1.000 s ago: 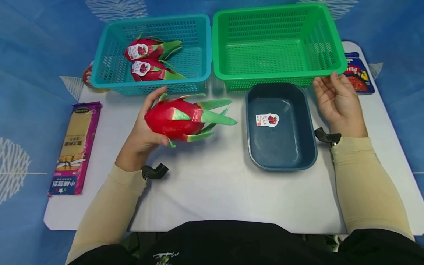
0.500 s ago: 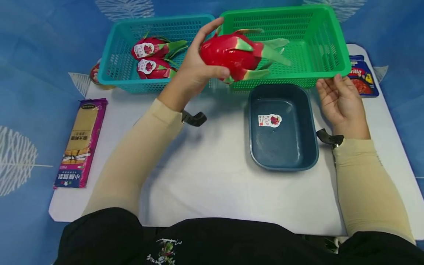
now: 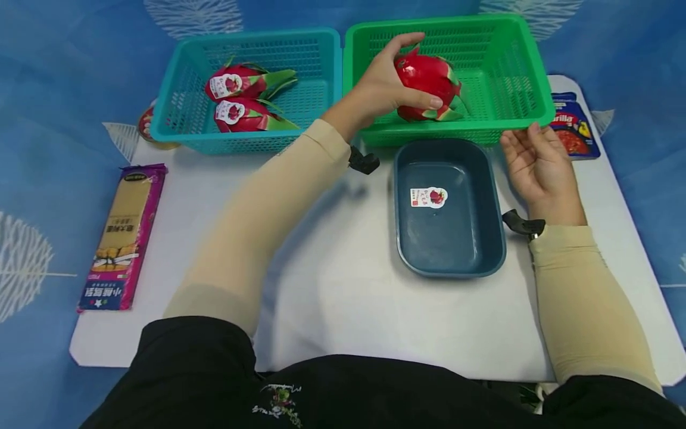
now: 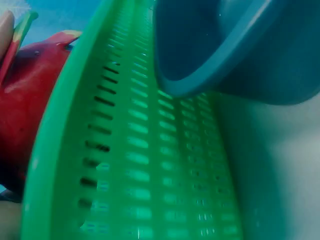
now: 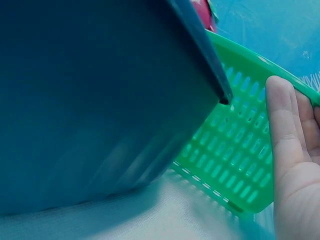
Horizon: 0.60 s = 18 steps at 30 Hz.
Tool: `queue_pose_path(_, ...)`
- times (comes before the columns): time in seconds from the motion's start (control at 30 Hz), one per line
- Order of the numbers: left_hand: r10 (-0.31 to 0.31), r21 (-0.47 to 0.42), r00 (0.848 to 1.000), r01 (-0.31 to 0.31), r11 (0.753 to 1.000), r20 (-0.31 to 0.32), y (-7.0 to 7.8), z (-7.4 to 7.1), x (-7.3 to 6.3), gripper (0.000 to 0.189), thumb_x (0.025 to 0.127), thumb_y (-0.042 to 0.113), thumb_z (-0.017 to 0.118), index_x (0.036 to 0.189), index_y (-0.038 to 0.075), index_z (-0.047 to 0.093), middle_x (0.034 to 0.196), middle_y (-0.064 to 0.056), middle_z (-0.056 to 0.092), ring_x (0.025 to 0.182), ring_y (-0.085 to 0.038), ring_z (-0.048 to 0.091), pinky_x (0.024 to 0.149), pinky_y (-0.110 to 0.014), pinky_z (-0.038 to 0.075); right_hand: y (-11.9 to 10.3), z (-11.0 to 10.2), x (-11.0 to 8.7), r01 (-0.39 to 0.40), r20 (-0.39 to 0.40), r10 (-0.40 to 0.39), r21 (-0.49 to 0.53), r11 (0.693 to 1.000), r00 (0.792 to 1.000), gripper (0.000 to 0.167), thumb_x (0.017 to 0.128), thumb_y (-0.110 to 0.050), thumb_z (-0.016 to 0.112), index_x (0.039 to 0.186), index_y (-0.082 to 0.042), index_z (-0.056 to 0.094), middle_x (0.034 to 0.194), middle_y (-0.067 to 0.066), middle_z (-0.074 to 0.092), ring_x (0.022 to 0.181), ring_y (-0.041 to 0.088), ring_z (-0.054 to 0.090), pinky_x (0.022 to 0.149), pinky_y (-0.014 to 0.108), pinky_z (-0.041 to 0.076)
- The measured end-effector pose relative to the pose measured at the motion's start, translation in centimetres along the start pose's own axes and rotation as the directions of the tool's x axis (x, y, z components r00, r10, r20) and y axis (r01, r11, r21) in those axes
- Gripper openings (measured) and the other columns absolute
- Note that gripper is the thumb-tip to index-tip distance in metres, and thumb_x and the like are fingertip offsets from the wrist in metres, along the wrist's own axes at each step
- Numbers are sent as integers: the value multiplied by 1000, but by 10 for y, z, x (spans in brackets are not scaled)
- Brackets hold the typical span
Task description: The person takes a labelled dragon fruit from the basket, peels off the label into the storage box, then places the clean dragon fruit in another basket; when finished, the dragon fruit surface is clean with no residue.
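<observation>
My left hand (image 3: pixel 383 89) grips a large red dragon fruit (image 3: pixel 429 83) by its rounded end, thumb along the front. Fruit and fingers are over the left half of the green basket (image 3: pixel 461 126), partly below its rim. In the left wrist view the dragon fruit (image 4: pixel 25 100) shows behind the basket wall (image 4: pixel 140 150). My right hand (image 3: pixel 543 173) holds the basket's front right corner, thumb at the rim and fingers under it. The right wrist view shows this hand (image 5: pixel 295 145) beside the slotted wall. Two smaller dragon fruits (image 3: pixel 243 81) with white labels lie in the blue basket (image 3: pixel 241 143).
A dark blue plastic tub (image 3: pixel 450 238) with a dragon fruit sticker (image 3: pixel 429 197) inside stands before the green basket. A pasta packet (image 3: pixel 123 238) lies at the left edge. A blue packet (image 3: pixel 573 128) is behind my right hand, and a round tin (image 3: pixel 147 125) sits beside the blue basket.
My left hand has carried the large dragon fruit from in front of the blue basket rightward and away from me, into the green basket's opening. The right hand stays at the basket's corner.
</observation>
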<state>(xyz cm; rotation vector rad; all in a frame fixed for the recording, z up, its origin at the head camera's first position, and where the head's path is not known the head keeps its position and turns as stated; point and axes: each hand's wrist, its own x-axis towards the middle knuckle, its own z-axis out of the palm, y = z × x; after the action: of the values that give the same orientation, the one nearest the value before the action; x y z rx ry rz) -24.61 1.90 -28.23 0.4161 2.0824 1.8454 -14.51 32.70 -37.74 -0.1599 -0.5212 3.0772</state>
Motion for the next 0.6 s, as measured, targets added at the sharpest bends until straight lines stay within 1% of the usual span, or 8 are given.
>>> queue_pose_path(0.1, -36, -8, 999, 36, 999, 13, -4, 9, 8, 108, 76, 0, 94, 163, 26, 35, 154, 11, 43, 126, -6, 44, 90, -28, 58, -2, -1, -1, 2, 5, -2, -8, 1000, 1000, 34, 103, 8, 58, 135, 13, 50, 108, 35, 64, 94, 46, 70, 88, 49, 60)
queue_pose_path(0.2, -108, -29, 994, 109, 994, 31, -8, 9, 12, 107, 77, 2, 94, 163, 26, 33, 152, 10, 45, 126, -8, 46, 88, -28, 58, -1, 0, -1, 5, 4, -4, -14, 1000, 1000, 34, 102, 8, 58, 135, 12, 50, 108, 35, 65, 93, 46, 71, 87, 49, 60)
queue_pose_path(0.27, -189, -15, 981, 190, 982, 51, -11, 7, 14, 108, 78, 8, 95, 164, 28, 32, 150, 7, 45, 126, -11, 47, 88, -28, 58, 0, 0, -1, 9, 0, -9, -16, 1000, 1000, 33, 103, 8, 58, 134, 12, 50, 107, 35, 65, 92, 46, 71, 85, 49, 61)
queue_pose_path(0.33, -270, 11, 961, 269, 963, 68, -13, 3, 16, 109, 79, 11, 95, 164, 29, 30, 150, 4, 44, 127, -14, 48, 90, -28, 57, 0, 0, -2, 7, -5, -7, -18, 1000, 1000, 33, 103, 7, 58, 135, 12, 50, 107, 35, 65, 92, 45, 71, 85, 50, 61)
queue_pose_path(0.4, -333, 58, 940, 330, 942, 72, -14, -2, 18, 110, 80, 13, 94, 165, 31, 27, 152, 4, 41, 129, -15, 48, 91, -27, 56, 1, -1, -3, 2, -7, -2, -21, 1000, 1000, 34, 103, 7, 58, 136, 12, 50, 107, 34, 65, 92, 45, 71, 85, 50, 61)
queue_pose_path(0.43, -356, 79, 932, 350, 933, 73, -14, -4, 18, 110, 80, 13, 94, 165, 32, 27, 153, 3, 40, 130, -16, 47, 91, -27, 56, 1, -1, -3, 2, -8, -2, -23, 1000, 1000, 34, 103, 6, 58, 136, 12, 50, 107, 34, 65, 93, 45, 71, 85, 49, 61)
queue_pose_path(0.5, -379, 120, 922, 369, 922, 73, -14, -6, 20, 112, 80, 13, 94, 165, 34, 25, 156, 4, 37, 131, -16, 46, 91, -27, 56, 2, 0, -4, 1, -10, -1, -22, 1000, 1000, 36, 103, 6, 58, 137, 11, 50, 108, 34, 65, 93, 45, 71, 86, 49, 61)
queue_pose_path(0.6, -401, 240, 914, 376, 895, 62, -10, -8, 20, 115, 82, 15, 93, 168, 33, 18, 162, 6, 32, 134, -15, 43, 91, -26, 56, 2, 0, -5, 10, -6, -10, -20, 1000, 1000, 35, 103, 6, 58, 137, 12, 49, 108, 35, 65, 94, 45, 71, 86, 49, 61)
